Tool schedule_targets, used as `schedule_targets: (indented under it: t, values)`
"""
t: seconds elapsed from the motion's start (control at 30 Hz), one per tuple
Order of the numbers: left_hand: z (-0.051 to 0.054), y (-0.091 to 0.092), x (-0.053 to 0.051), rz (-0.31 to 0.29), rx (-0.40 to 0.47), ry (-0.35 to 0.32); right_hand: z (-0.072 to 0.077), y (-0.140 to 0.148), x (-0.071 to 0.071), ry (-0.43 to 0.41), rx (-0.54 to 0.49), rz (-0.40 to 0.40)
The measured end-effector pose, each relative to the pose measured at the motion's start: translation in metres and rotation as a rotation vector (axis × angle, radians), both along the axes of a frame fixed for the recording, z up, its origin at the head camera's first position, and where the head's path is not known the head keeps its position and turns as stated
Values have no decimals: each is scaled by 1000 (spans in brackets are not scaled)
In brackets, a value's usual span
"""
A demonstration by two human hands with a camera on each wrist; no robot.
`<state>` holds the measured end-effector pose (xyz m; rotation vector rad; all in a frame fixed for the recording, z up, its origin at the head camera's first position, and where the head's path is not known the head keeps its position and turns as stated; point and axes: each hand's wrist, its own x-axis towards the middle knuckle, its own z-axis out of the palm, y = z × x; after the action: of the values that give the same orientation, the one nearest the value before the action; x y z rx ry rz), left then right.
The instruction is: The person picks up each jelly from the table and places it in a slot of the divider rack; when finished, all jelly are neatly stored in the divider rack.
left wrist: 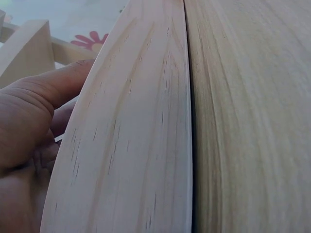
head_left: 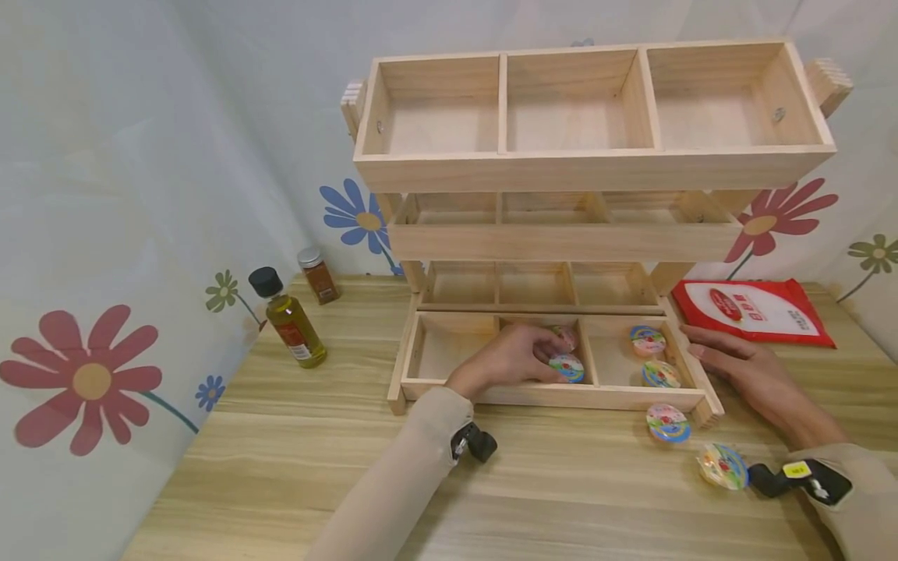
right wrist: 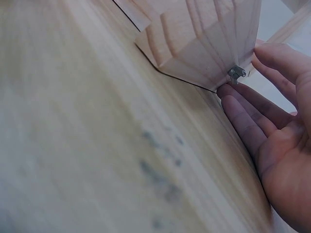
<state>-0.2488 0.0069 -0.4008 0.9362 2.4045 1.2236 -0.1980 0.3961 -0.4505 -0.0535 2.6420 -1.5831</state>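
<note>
My left hand (head_left: 515, 354) reaches into the middle compartment of the lowest tier of a wooden rack (head_left: 533, 396). Its thumb and fingers pinch a blue-lidded jelly cup (head_left: 567, 368); a pinkish jelly cup (head_left: 564, 336) lies just behind. From the left wrist, the front board hides the fingertips and cup. Fingers extended, my right hand (head_left: 754, 374) touches the rack's right side, near a metal bolt (right wrist: 236, 73) in the right wrist view. Two more jelly cups, one pink (head_left: 647, 340) and one yellowish (head_left: 660, 375), sit in the right compartment.
On the table before the rack lie a pink jelly cup (head_left: 668, 424) and a yellowish one (head_left: 722, 467). An oil bottle (head_left: 295, 323) and a spice jar (head_left: 319, 276) stand left. Behind my right hand is a red-and-white packet (head_left: 758, 312). Upper tiers (head_left: 596, 167) overhang the lowest.
</note>
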Motion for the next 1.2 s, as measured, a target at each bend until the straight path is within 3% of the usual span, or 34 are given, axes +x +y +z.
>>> schedule_targets:
  t: [0.37,0.73,1.03,1.2]
  values:
    - [3,2,0,-16,-53,16,-1,-1,-2,-41,-26,-4]
    - [2,2,0,-26,-61,33,-1,0,-2,-24,-18,-3]
    - [1,0,-4,-19,-24,-49,1,-1,-2,-28,-4,-6]
    - [4,-2,-3,-33,-50,-46,1,-1,-1,-25,-31,2]
